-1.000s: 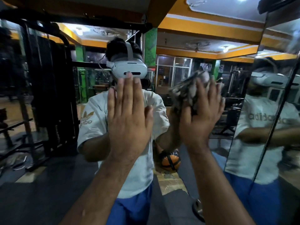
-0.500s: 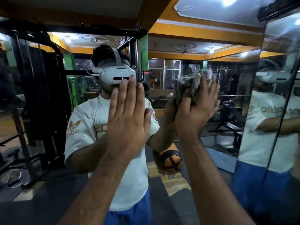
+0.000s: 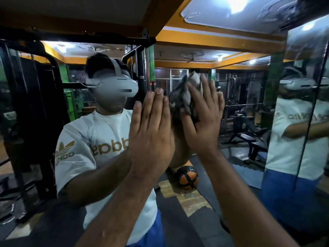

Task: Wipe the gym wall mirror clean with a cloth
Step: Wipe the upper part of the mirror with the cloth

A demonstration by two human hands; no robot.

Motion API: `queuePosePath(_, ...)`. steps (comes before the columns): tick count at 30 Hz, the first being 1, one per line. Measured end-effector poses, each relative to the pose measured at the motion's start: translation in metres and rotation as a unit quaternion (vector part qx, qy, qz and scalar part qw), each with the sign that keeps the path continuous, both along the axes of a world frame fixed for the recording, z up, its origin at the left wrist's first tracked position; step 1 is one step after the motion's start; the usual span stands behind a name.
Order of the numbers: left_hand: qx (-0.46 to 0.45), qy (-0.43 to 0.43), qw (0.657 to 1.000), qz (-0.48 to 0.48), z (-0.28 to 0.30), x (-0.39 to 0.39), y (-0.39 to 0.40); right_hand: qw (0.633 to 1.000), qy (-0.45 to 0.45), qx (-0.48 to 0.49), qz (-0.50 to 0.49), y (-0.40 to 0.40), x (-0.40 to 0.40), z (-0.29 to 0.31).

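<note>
Right hand [image 3: 203, 125] presses cloth [image 3: 185, 97] – mirror [image 3: 231, 139]

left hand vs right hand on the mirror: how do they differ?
Left hand lies flat and bare, fingers straight together; right hand presses a crumpled grey cloth to the mirror. Right hand's fingertips reach higher than left hand's. Both are raised, backs toward the camera, side by side.

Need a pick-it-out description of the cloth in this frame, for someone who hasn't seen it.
Start at the big wall mirror that fills the view, then find the two raised hands pressed toward it in the middle. The cloth is the crumpled grey rag under the right hand, bunched above and left of its fingers. The left hand beside it lies flat and holds nothing.
</note>
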State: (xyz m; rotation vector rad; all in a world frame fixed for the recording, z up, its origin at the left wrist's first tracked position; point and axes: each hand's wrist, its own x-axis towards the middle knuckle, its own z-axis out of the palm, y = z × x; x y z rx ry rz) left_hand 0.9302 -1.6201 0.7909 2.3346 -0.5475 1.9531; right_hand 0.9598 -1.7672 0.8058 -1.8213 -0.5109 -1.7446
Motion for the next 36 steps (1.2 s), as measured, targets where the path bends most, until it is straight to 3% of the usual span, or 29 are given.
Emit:
queuePosePath(2, 0.015, -0.007, 1.000, 0.007, -0.001, 0.003, 0.002, 0.999, -0.009, -0.027, -0.032, -0.017, 0.002, -0.014)
queuePosePath(7, 0.021, 0.004, 1.000, -0.011, 0.000, -0.001, 0.004, 0.967, 0.069, 0.245, -0.017, 0.003, -0.002, -0.004)
queuePosePath(13, 0.070, 0.021, 0.997, -0.016, -0.002, -0.014, 0.029, 0.996, 0.060, 0.047, -0.037, 0.011, -0.012, -0.064)
queuePosePath(15, 0.086, 0.014, 0.996, 0.009, -0.007, -0.018, 0.038, 0.986, 0.065, 0.150, -0.023, 0.003, -0.011, -0.068)
queuePosePath(17, 0.055, 0.016, 0.998, 0.019, -0.005, -0.018, 0.042, 0.951, 0.094, 0.295, 0.007, 0.014, -0.013, -0.045)
queuePosePath(18, 0.037, 0.020, 0.999, 0.021, -0.002, -0.017, 0.042, 0.944, 0.111, 0.310, 0.006, 0.026, -0.014, -0.029)
queuePosePath(21, 0.035, 0.032, 0.999, 0.020, 0.002, -0.014, 0.044, 0.988, 0.076, 0.133, -0.003, 0.051, -0.016, -0.005)
queuePosePath(23, 0.053, 0.038, 0.998, 0.023, 0.001, -0.012, 0.048, 0.999, 0.032, 0.038, -0.009, 0.048, -0.013, -0.009)
queuePosePath(25, 0.062, 0.040, 0.997, 0.029, 0.001, -0.011, 0.052, 0.999, 0.006, 0.028, -0.035, 0.037, -0.008, -0.021)
queuePosePath(30, 0.058, 0.032, 0.997, 0.029, 0.002, -0.008, 0.050, 0.974, 0.054, 0.216, -0.031, 0.047, -0.005, 0.015)
queuePosePath(32, 0.054, 0.034, 0.998, 0.013, 0.003, -0.009, 0.051, 0.984, 0.039, 0.172, -0.028, 0.056, -0.008, 0.025)
queuePosePath(36, 0.052, 0.034, 0.998, -0.003, 0.004, -0.012, 0.052, 0.998, -0.007, -0.033, -0.046, 0.043, -0.010, -0.011)
